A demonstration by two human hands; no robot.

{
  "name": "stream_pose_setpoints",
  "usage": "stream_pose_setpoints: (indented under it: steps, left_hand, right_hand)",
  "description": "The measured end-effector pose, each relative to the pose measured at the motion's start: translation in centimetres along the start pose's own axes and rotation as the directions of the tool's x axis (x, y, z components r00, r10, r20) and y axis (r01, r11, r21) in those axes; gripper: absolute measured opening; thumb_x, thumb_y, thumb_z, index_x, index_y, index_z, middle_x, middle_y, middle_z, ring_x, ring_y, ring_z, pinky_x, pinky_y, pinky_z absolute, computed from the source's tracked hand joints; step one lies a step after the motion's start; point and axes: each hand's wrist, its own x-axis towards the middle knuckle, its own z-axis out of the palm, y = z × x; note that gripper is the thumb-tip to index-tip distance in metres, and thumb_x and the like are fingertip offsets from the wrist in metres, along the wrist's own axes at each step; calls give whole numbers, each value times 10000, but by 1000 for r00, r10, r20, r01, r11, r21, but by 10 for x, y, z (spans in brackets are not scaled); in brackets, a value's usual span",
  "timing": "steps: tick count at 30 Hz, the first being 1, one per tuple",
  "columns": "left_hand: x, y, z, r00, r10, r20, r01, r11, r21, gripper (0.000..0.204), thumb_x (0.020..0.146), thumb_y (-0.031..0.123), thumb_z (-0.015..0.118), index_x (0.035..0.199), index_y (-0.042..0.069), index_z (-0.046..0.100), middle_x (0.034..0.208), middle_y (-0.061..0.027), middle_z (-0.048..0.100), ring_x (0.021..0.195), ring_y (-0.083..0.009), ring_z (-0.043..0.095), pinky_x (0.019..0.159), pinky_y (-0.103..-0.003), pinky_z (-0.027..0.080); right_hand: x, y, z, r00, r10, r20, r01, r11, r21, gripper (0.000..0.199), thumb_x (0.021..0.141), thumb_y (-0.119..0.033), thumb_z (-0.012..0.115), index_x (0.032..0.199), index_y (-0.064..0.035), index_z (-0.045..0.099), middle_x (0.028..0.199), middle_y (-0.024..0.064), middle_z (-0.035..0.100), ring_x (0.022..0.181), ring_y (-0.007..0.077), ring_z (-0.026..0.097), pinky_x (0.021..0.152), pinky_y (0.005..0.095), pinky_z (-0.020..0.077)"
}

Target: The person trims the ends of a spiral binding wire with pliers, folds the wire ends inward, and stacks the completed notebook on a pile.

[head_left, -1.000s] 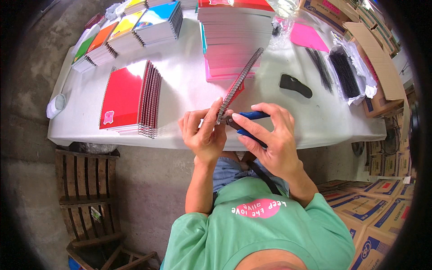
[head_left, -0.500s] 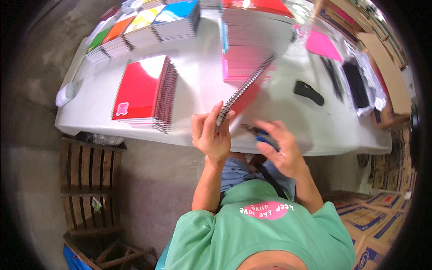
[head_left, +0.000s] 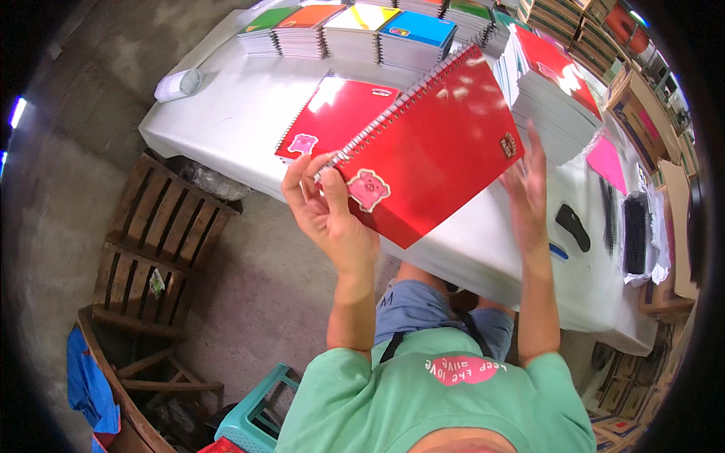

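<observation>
A red spiral notebook with a pink pig sticker is held up, tilted, over the table's near edge. My left hand pinches it at the lower end of its wire spiral. Beside its right edge my right hand is open, fingers stretched upward; whether it touches the cover I cannot tell. Behind the held notebook, and partly hidden by it, lies a stack of red notebooks. A blue-handled tool rests on the table by my right wrist, mostly hidden.
Notebook stacks in green, orange, yellow and blue line the table's far side. A tall red-topped stack stands right. Further right are a black object, black spiral wires and cardboard boxes. A wooden crate and teal stool occupy the floor.
The notebook has turned from edge-on to showing its red cover. My right hand has let go of the blue-handled tool and moved up to the notebook's right edge. The view has swung right.
</observation>
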Motion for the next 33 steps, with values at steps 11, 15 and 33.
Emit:
stream_pose_setpoints:
  steps: [11, 15, 33]
  left_hand:
    - [112, 73, 6, 752, 515, 411, -658, 625, 421, 394, 853, 84, 651, 1199, -9, 485, 1132, -143, 583, 1101, -199, 541, 923, -326, 445]
    - [122, 50, -38, 972, 205, 116, -236, 833, 501, 481, 957, 371, 470, 1258, -4, 466, 1275, -151, 515, 1218, -233, 457, 1039, -374, 331]
    - [95, -85, -73, 992, -63, -109, 115, 802, 587, 330, 906, 117, 442, 1205, -25, 452, 1209, -148, 436, 1146, -245, 431, 1002, -351, 316]
  right_hand:
    - [109, -92, 87, 846, -160, 509, 247, 963, -108, 717, 754, -181, 752, 1376, -145, 396, 1021, 72, 629, 857, 170, 627, 789, 331, 513]
    - [134, -25, 107, 940, 190, 282, -303, 845, 441, 682, 786, -216, 743, 1363, -114, 395, 942, 56, 632, 788, 106, 612, 670, 305, 518]
    - [104, 80, 122, 900, 383, 207, -245, 838, -487, 860, 770, -512, 679, 1342, 41, 353, 1122, 232, 589, 1071, 322, 577, 913, 367, 444]
